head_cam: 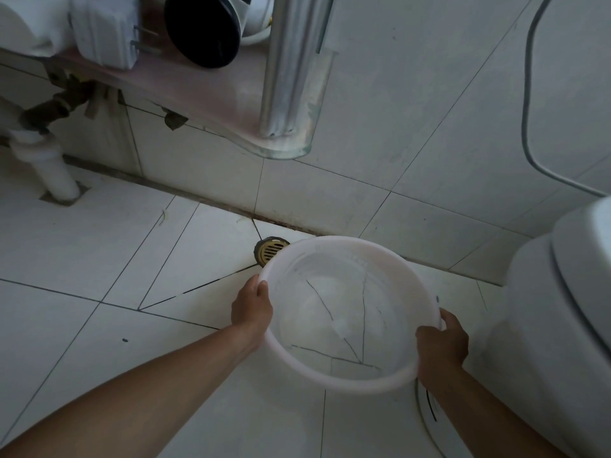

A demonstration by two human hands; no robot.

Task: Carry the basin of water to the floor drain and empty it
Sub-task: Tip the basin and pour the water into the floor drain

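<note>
A round translucent white basin (347, 246) hangs above the tiled floor, held level by both hands. Clear water fills its lower part, and the floor's grout lines show through it. My left hand (253, 307) grips the rim on the left side, thumb over the edge. My right hand (441, 345) grips the rim at the near right. A round brass floor drain (268, 250) sits in the floor by the wall, just beyond the basin's far left rim, which covers part of it.
A white toilet (562, 309) stands close on the right. A glass shelf (211, 94) with a chrome post (287, 67) juts out above the drain. White waste pipe (49, 166) enters the floor at far left. A grey hose (529, 110) runs down the wall.
</note>
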